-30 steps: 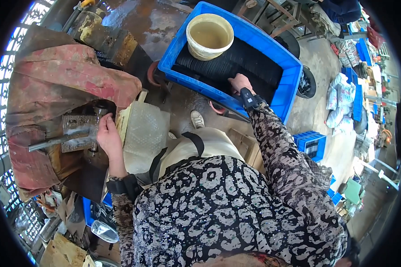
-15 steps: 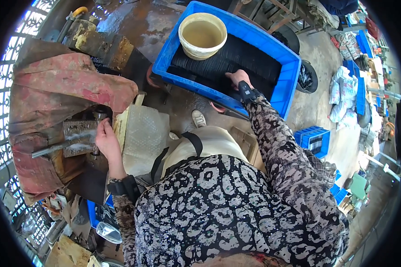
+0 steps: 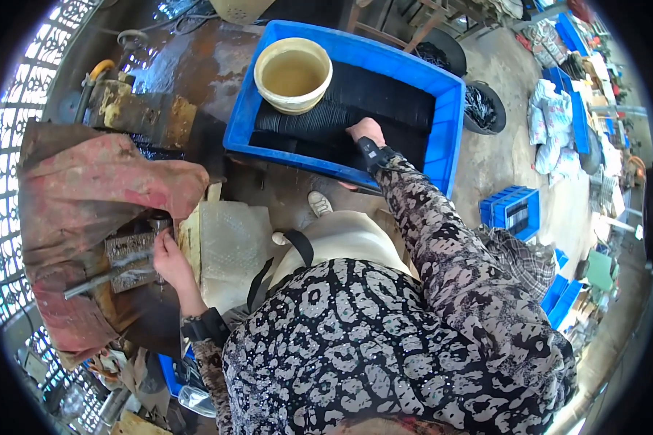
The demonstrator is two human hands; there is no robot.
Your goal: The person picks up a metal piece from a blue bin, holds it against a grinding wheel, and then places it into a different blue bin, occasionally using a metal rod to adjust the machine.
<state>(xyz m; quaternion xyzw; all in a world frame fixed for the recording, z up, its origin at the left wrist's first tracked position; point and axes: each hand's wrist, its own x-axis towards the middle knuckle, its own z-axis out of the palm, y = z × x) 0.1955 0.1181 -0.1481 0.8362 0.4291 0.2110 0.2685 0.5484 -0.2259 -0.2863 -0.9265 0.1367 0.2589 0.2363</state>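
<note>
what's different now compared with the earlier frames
Mostly the view: the blue crate and the pale bucket have shifted left in the picture together, with the scene slightly turned. No grasp or release is evident. The right hand stays in the crate at the black pieces, the left hand beside the metal fixture.

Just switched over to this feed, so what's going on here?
The right hand reaches into a blue plastic crate, down at the rows of thin black pieces inside. A cream bucket of cloudy liquid stands in the crate, to the left of that hand. The left hand is by a metal block, where a metal rod juts out to the left, near a stained reddish cloth. Whether either hand grips anything is hidden.
</note>
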